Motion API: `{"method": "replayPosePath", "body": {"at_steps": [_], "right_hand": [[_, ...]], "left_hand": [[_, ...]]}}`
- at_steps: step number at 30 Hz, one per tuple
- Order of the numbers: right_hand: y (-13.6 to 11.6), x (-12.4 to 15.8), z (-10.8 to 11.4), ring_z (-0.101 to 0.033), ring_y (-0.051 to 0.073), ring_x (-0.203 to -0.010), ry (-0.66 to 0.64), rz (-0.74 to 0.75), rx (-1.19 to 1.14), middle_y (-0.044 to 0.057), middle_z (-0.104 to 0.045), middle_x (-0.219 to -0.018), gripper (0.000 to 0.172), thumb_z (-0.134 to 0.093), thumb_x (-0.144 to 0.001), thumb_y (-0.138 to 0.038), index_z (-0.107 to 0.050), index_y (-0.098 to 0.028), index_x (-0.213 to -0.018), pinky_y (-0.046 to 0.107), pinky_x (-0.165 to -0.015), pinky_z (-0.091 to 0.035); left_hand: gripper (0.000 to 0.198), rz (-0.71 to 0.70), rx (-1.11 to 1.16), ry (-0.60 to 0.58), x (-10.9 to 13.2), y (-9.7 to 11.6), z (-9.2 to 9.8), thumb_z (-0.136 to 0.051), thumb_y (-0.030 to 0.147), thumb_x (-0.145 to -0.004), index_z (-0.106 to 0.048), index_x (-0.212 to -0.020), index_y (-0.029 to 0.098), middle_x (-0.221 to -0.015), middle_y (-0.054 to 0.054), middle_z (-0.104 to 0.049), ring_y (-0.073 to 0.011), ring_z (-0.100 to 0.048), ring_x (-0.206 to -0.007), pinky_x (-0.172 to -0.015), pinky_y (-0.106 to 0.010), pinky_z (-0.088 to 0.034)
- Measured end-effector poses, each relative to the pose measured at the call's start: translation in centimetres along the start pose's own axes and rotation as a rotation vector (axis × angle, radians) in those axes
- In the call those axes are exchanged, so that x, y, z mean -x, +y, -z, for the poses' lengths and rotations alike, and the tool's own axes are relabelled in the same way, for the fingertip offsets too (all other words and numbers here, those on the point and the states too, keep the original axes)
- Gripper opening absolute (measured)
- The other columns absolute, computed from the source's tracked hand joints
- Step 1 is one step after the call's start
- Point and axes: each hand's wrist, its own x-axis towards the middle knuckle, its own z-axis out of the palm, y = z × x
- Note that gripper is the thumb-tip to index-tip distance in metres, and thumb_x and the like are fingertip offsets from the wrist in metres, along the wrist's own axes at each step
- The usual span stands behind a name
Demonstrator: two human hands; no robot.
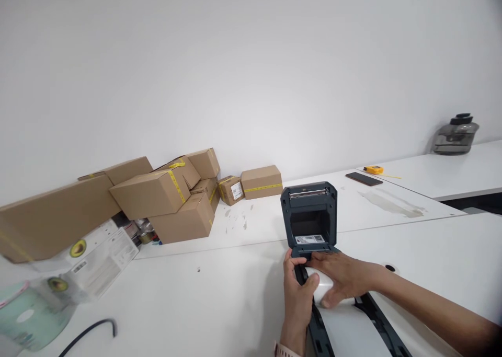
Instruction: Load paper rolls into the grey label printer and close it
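Note:
A dark label printer [309, 210] stands on the white table with its lid raised. Inside its body lies a white label roll [324, 283], and a wide white strip [349, 332] runs from it toward me. My left hand [297, 293] is at the printer's left side, fingers curled over the edge near the hinge and thumb against the roll. From the right, my right hand [343, 276] reaches over the roll, with its thumb and fingers bent around it. The right fingertips are partly hidden inside the printer.
Cardboard boxes [184, 189] are stacked at the back left. Nearer left are a plastic-wrapped pack [102, 263], a mint-green container [35, 315] and a black cable [88, 330]. A phone-like dark slab [364, 179], yellow tape measure [373, 170] and clear container [455, 137] lie toward the right.

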Motion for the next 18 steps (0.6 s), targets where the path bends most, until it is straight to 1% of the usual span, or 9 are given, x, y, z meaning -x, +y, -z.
{"method": "replayPosePath", "body": {"at_steps": [4,6,7,9,11,12,13,15,18], "right_hand": [[-1.0,0.9,1.1,-0.063,0.04,-0.106,0.021,-0.012,0.048,0.015,-0.066,-0.114,0.084,-0.08,-0.059,-0.049,-0.059,-0.019,-0.135,0.051,-0.091,-0.049],[-2.0,2.0,3.0,-0.067,0.033,-0.094,0.146,0.044,-0.037,0.01,-0.07,-0.102,0.058,-0.075,-0.07,-0.051,-0.068,-0.023,-0.12,0.043,-0.082,-0.052],[-2.5,2.6,4.3,-0.067,0.03,-0.09,0.282,0.088,-0.103,0.008,-0.07,-0.097,0.042,-0.069,-0.078,-0.052,-0.072,-0.024,-0.11,0.04,-0.079,-0.052],[-3.2,3.5,7.2,-0.066,0.026,-0.091,0.728,0.141,-0.196,0.007,-0.07,-0.096,0.029,-0.055,-0.091,-0.05,-0.071,-0.026,-0.096,0.038,-0.082,-0.051],[-3.2,3.5,10.0,-0.061,0.027,-0.108,1.201,0.104,-0.166,0.008,-0.068,-0.111,0.029,-0.051,-0.094,-0.049,-0.067,-0.028,-0.105,0.041,-0.097,-0.046],[-3.0,3.2,11.2,-0.056,0.028,-0.119,1.336,0.062,-0.151,0.008,-0.065,-0.122,0.033,-0.049,-0.095,-0.051,-0.064,-0.029,-0.115,0.045,-0.105,-0.041],[-2.7,2.7,12.2,-0.051,0.029,-0.127,1.374,0.012,-0.167,0.008,-0.061,-0.131,0.041,-0.045,-0.096,-0.054,-0.061,-0.029,-0.124,0.048,-0.109,-0.036],[-2.1,1.6,13.1,-0.049,0.03,-0.131,1.21,-0.067,-0.294,0.007,-0.059,-0.137,0.052,-0.032,-0.098,-0.06,-0.058,-0.028,-0.129,0.052,-0.112,-0.034],[-2.0,1.4,11.9,-0.056,0.029,-0.122,0.996,-0.092,-0.446,0.005,-0.065,-0.127,0.057,-0.025,-0.098,-0.063,-0.063,-0.026,-0.119,0.049,-0.109,-0.038]], "left_hand": [[0.035,-0.005,0.031,0.004,-0.3,-0.7,-0.2,-0.069,0.017,-0.064,-0.066,-0.099,0.021,-0.156,-0.008,-0.039,-0.0286,-0.037,-0.143,-0.115,-0.038,-0.027],[0.034,-0.001,0.052,0.036,-0.6,-1.2,-0.4,-0.069,0.016,-0.063,-0.066,-0.097,0.021,-0.155,-0.009,-0.04,-0.0287,-0.038,-0.142,-0.115,-0.038,-0.027],[0.034,-0.001,0.061,0.049,-0.6,-1.3,-0.5,-0.069,0.016,-0.063,-0.066,-0.096,0.021,-0.155,-0.009,-0.04,-0.029,-0.039,-0.141,-0.115,-0.038,-0.028],[0.034,0.006,0.059,0.046,-0.7,-1.2,-0.4,-0.069,0.016,-0.062,-0.066,-0.095,0.02,-0.156,-0.009,-0.038,-0.0296,-0.038,-0.142,-0.115,-0.038,-0.028],[0.034,0.011,0.032,0.022,-0.5,-0.9,-0.3,-0.069,0.017,-0.064,-0.067,-0.098,0.021,-0.157,-0.008,-0.037,-0.0297,-0.034,-0.144,-0.116,-0.039,-0.026],[0.037,0.007,0.022,0.004,-0.4,-0.7,-0.2,-0.07,0.018,-0.065,-0.067,-0.101,0.021,-0.157,-0.008,-0.036,-0.0296,-0.033,-0.145,-0.117,-0.039,-0.025],[0.043,0.007,0.027,-0.013,-0.3,-0.6,-0.1,-0.071,0.019,-0.065,-0.066,-0.108,0.021,-0.157,-0.008,-0.037,-0.0294,-0.033,-0.145,-0.118,-0.039,-0.025],[0.062,0.044,0.092,-0.012,-0.2,-0.7,0.1,-0.073,0.025,-0.067,-0.058,-0.128,0.021,-0.155,-0.01,-0.04,-0.0286,-0.037,-0.143,-0.115,-0.037,-0.031],[0.079,0.165,0.249,0.104,-0.2,-1.4,0.3,-0.065,0.047,-0.079,-0.035,-0.148,0.024,-0.158,-0.01,-0.036,-0.0252,-0.038,-0.143,-0.109,-0.033,-0.04]]}}
